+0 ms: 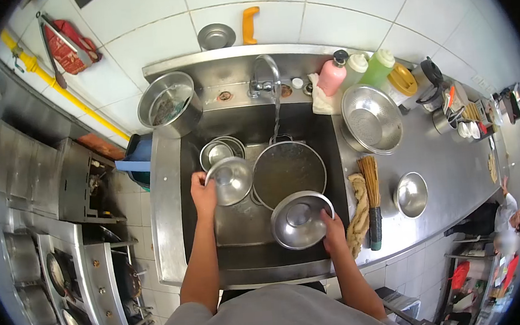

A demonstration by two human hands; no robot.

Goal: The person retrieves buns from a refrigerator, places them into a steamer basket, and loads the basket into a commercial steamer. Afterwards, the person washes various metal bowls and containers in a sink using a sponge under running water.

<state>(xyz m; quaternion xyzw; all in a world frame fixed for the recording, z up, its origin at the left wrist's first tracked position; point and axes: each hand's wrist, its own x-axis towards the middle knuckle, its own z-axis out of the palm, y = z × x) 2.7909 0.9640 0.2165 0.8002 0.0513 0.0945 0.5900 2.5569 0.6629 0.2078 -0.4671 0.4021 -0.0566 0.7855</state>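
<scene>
My left hand (203,194) grips the rim of a shiny metal bowl (233,182) held over the left side of the sink (241,235). In my right hand (334,231) is a wider metal bowl (289,227), tilted with its inside facing up; a smaller round shape shows inside it. Between and beyond the two bowls stands a large pot (288,173) of murky water, with the tap (265,76) running into it. Behind the left bowl, a few small nested metal bowls (217,152) lie in the sink. The fingertips under both rims are partly hidden.
A tall pot (171,105) stands at the sink's back left corner. On the right counter are a colander (371,120), a bamboo brush (372,205), a loofah (357,216), a metal bowl (410,195) and soap bottles (332,74). A stove (92,279) is left; another person (508,216) is far right.
</scene>
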